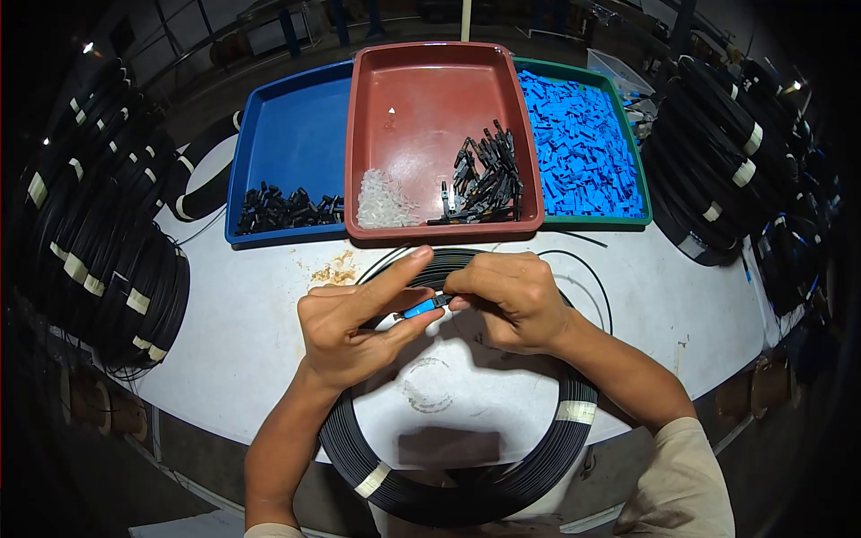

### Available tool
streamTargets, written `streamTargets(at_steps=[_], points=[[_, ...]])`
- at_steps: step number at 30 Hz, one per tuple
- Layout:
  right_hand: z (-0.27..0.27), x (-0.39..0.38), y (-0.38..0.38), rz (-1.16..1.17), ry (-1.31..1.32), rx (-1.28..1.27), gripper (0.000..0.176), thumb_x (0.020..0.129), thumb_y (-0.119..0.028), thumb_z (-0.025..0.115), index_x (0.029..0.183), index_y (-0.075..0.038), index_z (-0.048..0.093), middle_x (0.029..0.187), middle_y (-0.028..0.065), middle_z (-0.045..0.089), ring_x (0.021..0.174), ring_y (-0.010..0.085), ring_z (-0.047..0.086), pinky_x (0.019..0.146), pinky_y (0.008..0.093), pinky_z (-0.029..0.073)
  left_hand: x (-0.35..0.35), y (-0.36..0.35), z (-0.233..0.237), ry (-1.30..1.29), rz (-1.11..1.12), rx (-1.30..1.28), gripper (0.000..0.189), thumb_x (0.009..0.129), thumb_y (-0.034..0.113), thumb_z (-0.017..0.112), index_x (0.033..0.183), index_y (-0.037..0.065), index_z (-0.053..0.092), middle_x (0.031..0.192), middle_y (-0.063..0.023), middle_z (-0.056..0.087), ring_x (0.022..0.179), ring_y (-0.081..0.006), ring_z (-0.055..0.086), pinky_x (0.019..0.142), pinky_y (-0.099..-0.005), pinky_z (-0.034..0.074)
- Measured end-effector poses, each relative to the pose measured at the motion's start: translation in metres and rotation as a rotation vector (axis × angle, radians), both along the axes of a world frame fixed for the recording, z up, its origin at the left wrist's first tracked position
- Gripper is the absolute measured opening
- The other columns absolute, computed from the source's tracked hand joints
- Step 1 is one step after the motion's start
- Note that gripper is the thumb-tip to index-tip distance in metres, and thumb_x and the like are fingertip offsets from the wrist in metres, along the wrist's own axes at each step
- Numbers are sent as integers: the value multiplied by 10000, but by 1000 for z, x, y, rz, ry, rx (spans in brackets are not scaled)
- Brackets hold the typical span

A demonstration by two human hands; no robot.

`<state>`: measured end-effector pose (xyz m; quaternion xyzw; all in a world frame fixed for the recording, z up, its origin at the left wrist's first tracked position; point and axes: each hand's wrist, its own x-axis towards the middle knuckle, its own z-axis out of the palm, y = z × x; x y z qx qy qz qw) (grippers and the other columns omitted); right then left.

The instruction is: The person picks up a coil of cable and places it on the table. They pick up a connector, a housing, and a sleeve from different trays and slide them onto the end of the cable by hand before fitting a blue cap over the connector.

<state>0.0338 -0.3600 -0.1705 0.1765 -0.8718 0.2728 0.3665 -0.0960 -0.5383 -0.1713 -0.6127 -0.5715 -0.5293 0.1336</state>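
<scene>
Between my two hands is a small blue fiber-optic connector (420, 309) with a black end. My left hand (354, 323) holds its blue body against the thumb, the index finger raised away from it. My right hand (511, 300) pinches the black end, and its fingertips hide part of it. Below my hands a coil of black cable (457, 502), bound with pale tape, lies over the table's front edge. A loose length of cable (610, 300) curves out to the right of my right hand.
Across the white table (224, 332) stand a blue tray (291, 134) of black parts, a red tray (421, 108) of clear pieces and black connector parts, and a green tray (641, 184) of blue pieces. Stacked black cable coils (81, 278) rise at left, with more coils (717, 152) at right.
</scene>
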Motion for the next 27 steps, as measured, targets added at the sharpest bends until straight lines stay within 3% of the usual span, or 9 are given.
streamTargets(at_steps=[5,7,10,13,16,20,23,25,27], points=[[-2,-3,-1,-20,-32,-39,173,767,-11,732,923,8,660,723,111,611,610,278,610,531,380,471,3,-2,5,-65,36,-34,483,680,36,873,1143,22,733,977,-116,771,784,-178,766,677,-232,601],[-3,-4,0,-14,-12,-22,167,769,-16,734,917,8,659,716,109,605,608,278,609,533,383,471,3,-4,12,15,38,-128,332,669,3,878,983,1,770,853,-133,769,766,-195,763,723,-261,606],[-5,-4,1,29,-60,-83,189,763,-18,739,933,1,658,713,106,599,606,278,606,532,385,470,-2,-2,7,116,-47,-58,173,688,2,861,840,18,780,844,-117,769,773,-209,764,713,-276,613],[-6,-4,3,-23,8,42,204,761,-31,732,948,-1,657,721,102,598,617,274,609,543,383,475,-2,0,5,139,4,-26,172,703,19,831,862,61,781,839,-94,766,765,-215,762,655,-284,611],[-3,-6,1,-52,124,146,228,738,-47,721,950,2,653,726,98,593,630,268,613,556,373,481,3,2,6,0,39,-90,193,680,11,825,862,59,780,840,-92,767,776,-218,763,661,-280,614],[2,-2,2,-70,123,234,243,713,-61,710,938,11,650,727,97,588,642,267,615,567,367,487,2,4,4,23,2,-71,214,665,9,825,868,58,780,827,-83,766,776,-217,763,658,-277,614],[2,2,-2,-61,105,231,259,690,-43,698,942,-6,655,717,88,583,631,259,615,563,362,486,0,-2,2,119,-62,-70,184,698,4,807,875,36,774,844,-99,763,777,-216,762,626,-277,611],[0,4,-3,-49,-33,114,216,701,-20,689,916,-16,668,704,90,593,621,257,619,564,372,486,3,-4,9,505,-11,-36,140,735,-27,755,874,-5,760,877,-141,755,782,-228,760,602,-279,612],[-1,3,-3,-31,-81,33,192,716,-11,685,908,-15,675,707,95,607,624,265,623,569,374,489,6,-4,10,586,-16,-31,102,757,-32,721,857,-38,743,901,-168,742,802,-238,757,586,-278,611]])
